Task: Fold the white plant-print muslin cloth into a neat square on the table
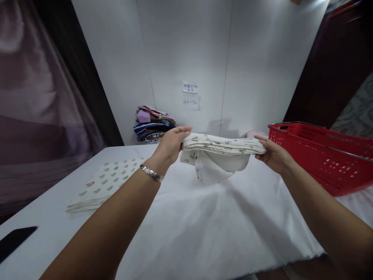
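A folded white cloth with small green prints hangs in the air above the white-covered table, one loose layer drooping below it. My left hand grips its left end, thumb on top and fingers underneath. My right hand holds the right end from below, fingers curled round the edge. A silver bracelet sits on my left wrist.
A folded printed cloth lies flat on the table at the left. A pile of colourful folded fabrics stands against the white wall. A red plastic basket sits at the right. A dark flat object lies at the near left edge.
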Available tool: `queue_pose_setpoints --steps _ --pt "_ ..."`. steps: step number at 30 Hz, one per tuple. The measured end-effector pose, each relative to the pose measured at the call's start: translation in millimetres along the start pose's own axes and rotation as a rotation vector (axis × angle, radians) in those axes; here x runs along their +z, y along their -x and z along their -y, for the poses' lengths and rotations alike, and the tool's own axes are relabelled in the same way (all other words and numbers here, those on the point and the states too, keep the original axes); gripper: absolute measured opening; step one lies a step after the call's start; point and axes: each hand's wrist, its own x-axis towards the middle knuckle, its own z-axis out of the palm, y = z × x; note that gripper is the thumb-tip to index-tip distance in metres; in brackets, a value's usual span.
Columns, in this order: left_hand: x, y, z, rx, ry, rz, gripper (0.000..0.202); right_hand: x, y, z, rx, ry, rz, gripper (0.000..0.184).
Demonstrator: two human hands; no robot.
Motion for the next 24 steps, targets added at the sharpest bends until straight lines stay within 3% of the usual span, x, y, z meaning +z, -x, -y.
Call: queue_pose_setpoints --steps 3,7,11,14,20,24 --pt "-6.4 -8 2 0.002 -0.024 -0.06 0.021 8 -5 -11 0.068 0.001 0.013 0.029" --pt "-14.9 -25 2 0.081 -0.071 -0.174 0.022 23 -2 -46 0.178 -0.021 0.056 0.035" --pt "-20.5 -36 2 0.161 -0.125 -0.207 0.025 35 6 -76 0.28 -0.066 0.092 0.039" --pt "-22.6 -39 5 0.165 -0.161 -0.227 0.027 38 6 -85 0.299 -0.099 0.084 0.037" --pt "-16.3 -45 11 0.186 -0.155 -0.169 0.028 27 0 -74 0.193 -0.153 0.065 0.038" --pt "15.7 -38 -11 0.442 -0.249 -0.049 0.028 12 6 -57 -0.053 -0.221 0.018 0.041"
